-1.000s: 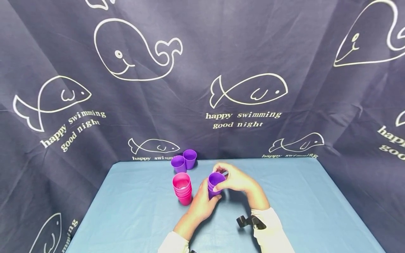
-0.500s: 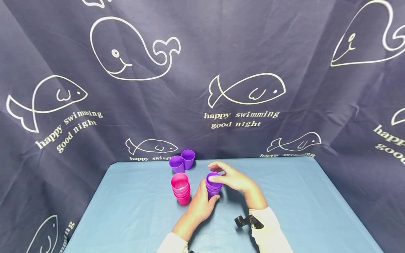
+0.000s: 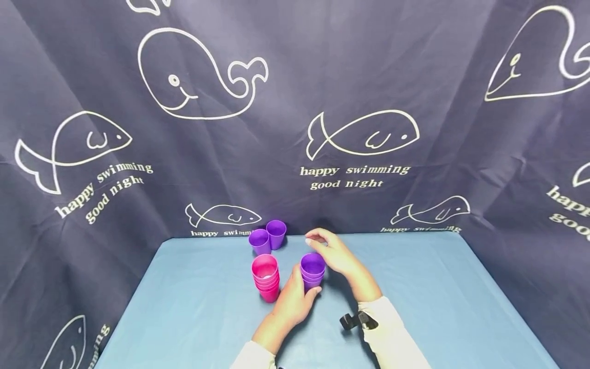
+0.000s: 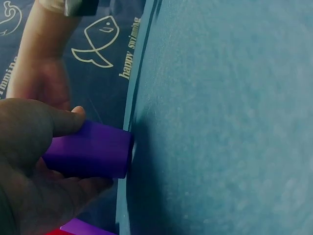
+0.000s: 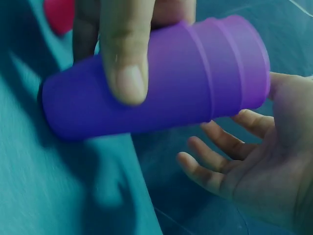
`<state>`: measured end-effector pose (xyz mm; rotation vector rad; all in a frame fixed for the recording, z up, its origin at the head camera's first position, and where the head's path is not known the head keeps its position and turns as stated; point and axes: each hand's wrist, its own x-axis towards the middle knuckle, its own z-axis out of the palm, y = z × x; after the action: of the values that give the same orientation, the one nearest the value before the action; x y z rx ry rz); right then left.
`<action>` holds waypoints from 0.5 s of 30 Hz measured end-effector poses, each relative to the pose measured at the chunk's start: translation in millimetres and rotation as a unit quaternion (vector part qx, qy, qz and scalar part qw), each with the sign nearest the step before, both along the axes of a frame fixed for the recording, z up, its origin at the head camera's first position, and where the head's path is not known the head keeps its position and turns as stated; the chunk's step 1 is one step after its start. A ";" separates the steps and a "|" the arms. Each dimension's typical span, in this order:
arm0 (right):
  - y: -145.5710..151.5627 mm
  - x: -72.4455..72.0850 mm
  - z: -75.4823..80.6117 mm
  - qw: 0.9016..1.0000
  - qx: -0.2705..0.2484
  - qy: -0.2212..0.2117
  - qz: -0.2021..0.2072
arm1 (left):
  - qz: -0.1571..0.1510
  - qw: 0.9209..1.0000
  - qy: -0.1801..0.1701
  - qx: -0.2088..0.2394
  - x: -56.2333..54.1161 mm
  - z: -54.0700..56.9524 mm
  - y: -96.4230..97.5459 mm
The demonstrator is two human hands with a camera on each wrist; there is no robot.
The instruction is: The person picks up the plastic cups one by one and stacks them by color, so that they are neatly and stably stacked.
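Note:
My left hand grips a nested stack of purple cups, with the thumb on the near side and the fingers round the far side. In the right wrist view the stack shows three rims, the inner cups sitting a little above the lowest one. The right hand hovers just beyond the stack's rim at its upper right, fingers loosely bent and holding nothing. Seen from the left wrist, thumb and fingers clasp the purple cup's side, and its base is close over the blue table.
Left of my left hand stands a stack of pink cups. Behind it are two single purple cups, one in front of the other. A dark curtain with fish prints hangs at the back edge of the blue table.
The right hand, earlier at the top cup with its thumb over the rim, has let go and moved up and away. My left hand keeps its grip on the stack in the same place.

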<state>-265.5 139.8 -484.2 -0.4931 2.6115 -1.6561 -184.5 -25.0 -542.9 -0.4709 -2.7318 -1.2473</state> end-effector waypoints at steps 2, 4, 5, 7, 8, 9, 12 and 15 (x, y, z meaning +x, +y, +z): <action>-3.0 -7.6 -1.5 1.000 0.016 0.010 0.013 | 0.004 1.000 0.001 -0.002 1.0 -1.3 -0.9; -5.6 -15.4 -1.6 0.999 0.029 0.021 0.028 | 0.007 1.000 0.001 -0.005 0.5 -1.7 -1.5; -6.8 -19.1 -1.4 0.998 0.037 0.027 0.033 | 0.006 1.000 0.003 -0.007 -0.1 -1.8 -1.7; -8.2 -25.8 0.2 0.997 0.049 0.037 0.047 | 0.004 1.000 0.006 -0.011 -1.6 -1.5 -2.0; -8.5 -29.1 0.8 0.996 0.053 0.042 0.056 | 0.002 1.000 0.006 -0.012 -2.2 -1.4 -2.0; -8.6 -31.8 1.9 0.995 0.056 0.043 0.067 | 0.001 1.000 0.006 -0.012 -2.2 -0.9 -1.9; -9.2 -41.3 4.8 0.992 0.058 0.042 0.107 | -0.003 1.000 0.008 -0.010 -1.4 0.2 -1.6; -9.5 -50.9 7.5 0.987 0.068 0.037 0.142 | -0.003 1.000 0.005 -0.009 -0.6 0.3 -1.1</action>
<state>-316.3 130.4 -476.7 -0.8851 2.5334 -1.3880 -185.1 -26.0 -542.6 -0.4852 -2.7367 -1.2202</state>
